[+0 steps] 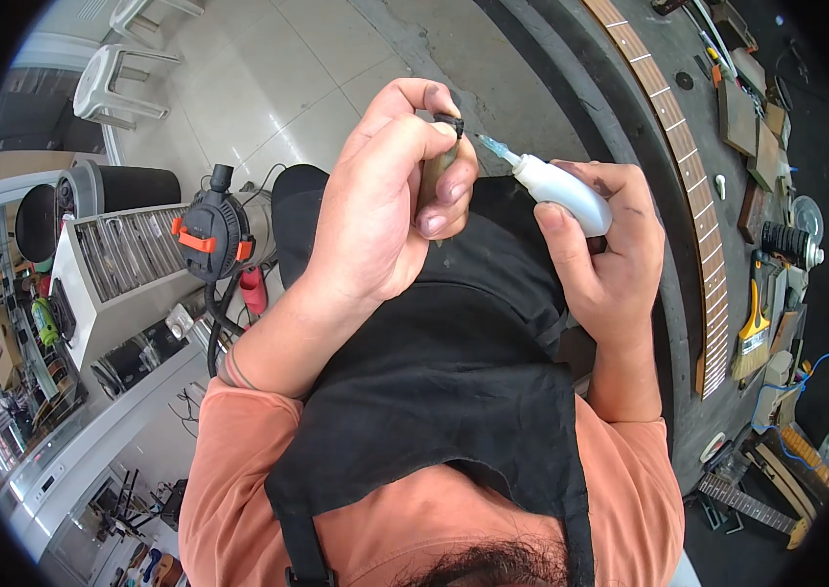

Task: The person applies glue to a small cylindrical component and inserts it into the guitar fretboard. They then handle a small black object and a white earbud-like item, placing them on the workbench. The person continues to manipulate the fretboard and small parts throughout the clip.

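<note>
My left hand (385,186) is closed, raised in front of my apron. Thumb and fingers pinch a small olive-coloured piece with a black end (449,125); the fingers cover most of it, so its kind is unclear. To its right, my right hand (620,245) wraps round a white squeeze bottle (571,191), which lies tilted with its thin clear-blue nozzle (498,148) aimed up and left. The nozzle tip is close to the black end, with a small gap between them. Dark smudges mark the fingertips of both hands.
At right, a workbench carries a fretted guitar neck (693,186), a yellow-handled brush (754,323), a black spray can (788,243) and wooden blocks. A black-and-orange vacuum head with a hose (211,238) stands left of my arm. White stools (106,88) stand at far left.
</note>
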### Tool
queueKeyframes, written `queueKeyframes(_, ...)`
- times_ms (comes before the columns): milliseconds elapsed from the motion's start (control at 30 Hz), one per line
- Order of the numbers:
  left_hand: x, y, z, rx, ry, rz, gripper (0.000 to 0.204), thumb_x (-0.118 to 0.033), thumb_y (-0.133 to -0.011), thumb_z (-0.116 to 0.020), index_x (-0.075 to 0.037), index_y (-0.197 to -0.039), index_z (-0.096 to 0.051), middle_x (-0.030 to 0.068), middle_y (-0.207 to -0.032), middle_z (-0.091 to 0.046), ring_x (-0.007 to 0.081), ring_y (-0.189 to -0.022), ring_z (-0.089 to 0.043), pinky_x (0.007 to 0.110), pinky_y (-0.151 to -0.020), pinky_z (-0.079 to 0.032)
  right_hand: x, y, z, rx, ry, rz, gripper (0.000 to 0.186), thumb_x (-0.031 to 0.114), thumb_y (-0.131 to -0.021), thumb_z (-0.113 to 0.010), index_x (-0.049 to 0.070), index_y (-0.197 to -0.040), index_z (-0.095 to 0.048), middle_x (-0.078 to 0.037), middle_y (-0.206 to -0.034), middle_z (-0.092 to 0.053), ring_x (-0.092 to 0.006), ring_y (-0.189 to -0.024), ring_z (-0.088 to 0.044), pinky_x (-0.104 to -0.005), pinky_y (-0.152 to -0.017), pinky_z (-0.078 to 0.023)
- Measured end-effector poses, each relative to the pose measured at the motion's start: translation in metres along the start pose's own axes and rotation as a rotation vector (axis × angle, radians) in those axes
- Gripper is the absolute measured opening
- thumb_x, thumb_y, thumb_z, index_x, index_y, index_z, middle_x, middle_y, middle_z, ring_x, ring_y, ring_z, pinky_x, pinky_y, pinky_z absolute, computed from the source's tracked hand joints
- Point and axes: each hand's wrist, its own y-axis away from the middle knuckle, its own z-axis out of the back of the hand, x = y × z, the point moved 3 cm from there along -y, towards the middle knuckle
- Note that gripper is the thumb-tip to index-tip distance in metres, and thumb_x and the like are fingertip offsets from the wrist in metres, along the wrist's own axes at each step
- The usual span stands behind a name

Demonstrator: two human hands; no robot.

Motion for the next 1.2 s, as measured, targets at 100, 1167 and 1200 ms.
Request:
queueKeyframes(100, 0.001, 0.0, -0.001, -0.004, -0.001, 0.003, 0.017, -0.018, -0.106, -0.047, -0.013, -0.121, -0.049, 0.0049, -0.073, -0.053, 0.01, -0.054, -0.036, 0.025, -0.049, -0.032, -0.001, 0.001, 0.0, -0.005, -0.005, 0.005, 0.031, 0.004, -0.091, -0.084, -0.005, -0.113, -0.064, -0.015, -0.098, -0.078, -0.0189, -0.076, -0.075, -0.0298, -0.065, -0.058)
queueKeyframes(1167, -0.004, 0.002, -0.007, 0.03, -0.027, -0.006, 0.017, -0.016, -0.105, -0.043, -0.012, -0.121, -0.048, 0.0052, -0.074, -0.05, 0.0101, -0.051, -0.033, 0.026, -0.049, -0.029, -0.026, 0.011, 0.016, -0.225, -0.627, -0.334, 0.038, 0.017, -0.105, -0.067, -0.003, -0.135, -0.057, -0.013, -0.13, -0.059, -0.0158, -0.099, -0.055, -0.0313, -0.087, -0.045)
queueKeyframes(1200, -0.004, 0.002, -0.007, 0.037, -0.026, -0.003, 0.016, -0.016, -0.105, -0.043, -0.012, -0.121, -0.048, 0.0052, -0.074, -0.05, 0.0101, -0.051, -0.033, 0.026, -0.049, -0.029, -0.027, 0.012, 0.017, -0.234, -0.624, -0.343, 0.039, 0.018, -0.105, -0.067, -0.003, -0.136, -0.057, -0.013, -0.128, -0.06, -0.0158, -0.099, -0.055, -0.0313, -0.087, -0.045)
